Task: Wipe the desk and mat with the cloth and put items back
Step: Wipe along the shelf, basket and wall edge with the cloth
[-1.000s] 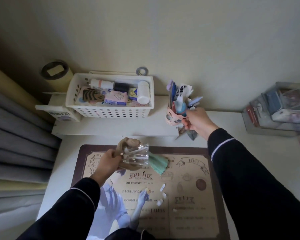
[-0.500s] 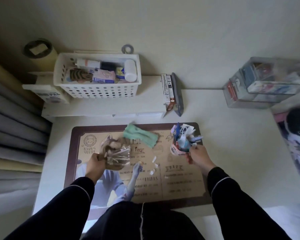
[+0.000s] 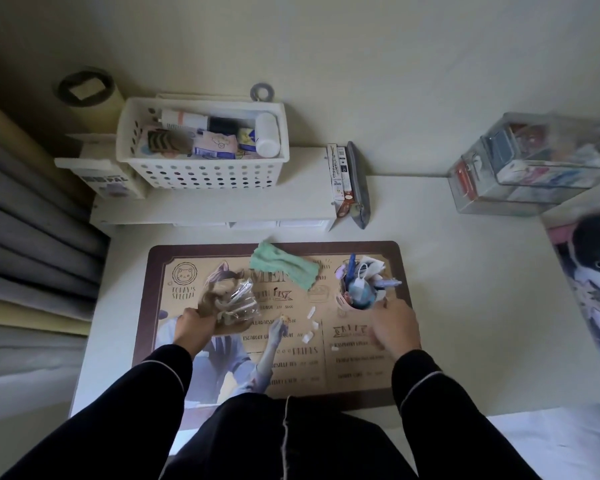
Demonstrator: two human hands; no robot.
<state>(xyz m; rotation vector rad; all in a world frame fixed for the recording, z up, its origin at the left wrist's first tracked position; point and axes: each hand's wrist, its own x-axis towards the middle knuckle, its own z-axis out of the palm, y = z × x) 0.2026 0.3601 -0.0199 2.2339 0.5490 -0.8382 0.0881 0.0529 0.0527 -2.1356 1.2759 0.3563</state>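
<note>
cloth (image 3: 284, 268): green cloth is looking soft and fuzzy like a towel, not shining.
mat (image 3: 361, 362): it is looking smooth and flat, with printed pictures and a brown edge, and is shining only a little.
tabletop (image 3: 465, 289): white top is looking smooth and dull.
bag (image 3: 238, 301): clear plastic is crinkling and catching the light.
pen cup (image 3: 343, 301): pink side is looking smooth; too blurry to tell the material.
basket (image 3: 201, 174): white hard plastic with round holes is looking smooth.
clear boxes (image 3: 534, 168): see-through hard plastic is shining.
sleeves (image 3: 160, 393): black cloth is looking dull, with thin white trim.
curtain (image 3: 32, 237): grey cloth is hanging in soft folds.
paper bits (image 3: 311, 311): white scraps are looking thin like paper.
</note>
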